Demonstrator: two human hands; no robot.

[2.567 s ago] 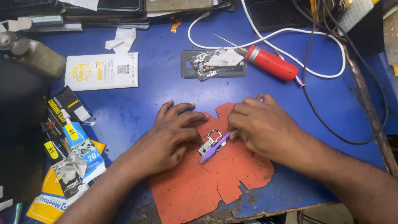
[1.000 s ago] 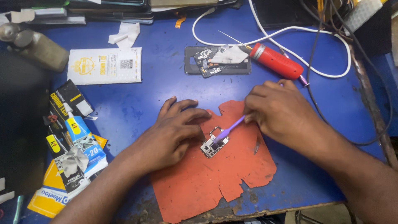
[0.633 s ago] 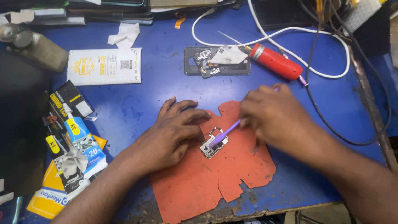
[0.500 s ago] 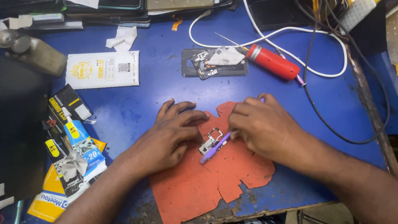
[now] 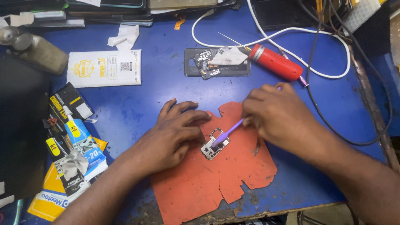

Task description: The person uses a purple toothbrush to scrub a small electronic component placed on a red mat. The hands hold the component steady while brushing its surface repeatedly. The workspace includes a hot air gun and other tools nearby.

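Near the table's (image 5: 137, 100) front edge, our left hand (image 5: 173, 135) pins the circuit board (image 5: 214, 144) flat-fingered; our right hand (image 5: 281, 118) grips a purple tool (image 5: 228, 132).

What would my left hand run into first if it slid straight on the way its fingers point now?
The left hand points up and right across the orange mat. Past the mat's edge lies bare blue table, then probably the opened phone back, though depth is hard to judge.

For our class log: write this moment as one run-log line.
left hand: steadies circuit board | right hand: holds purple tool on board | base: orange mat
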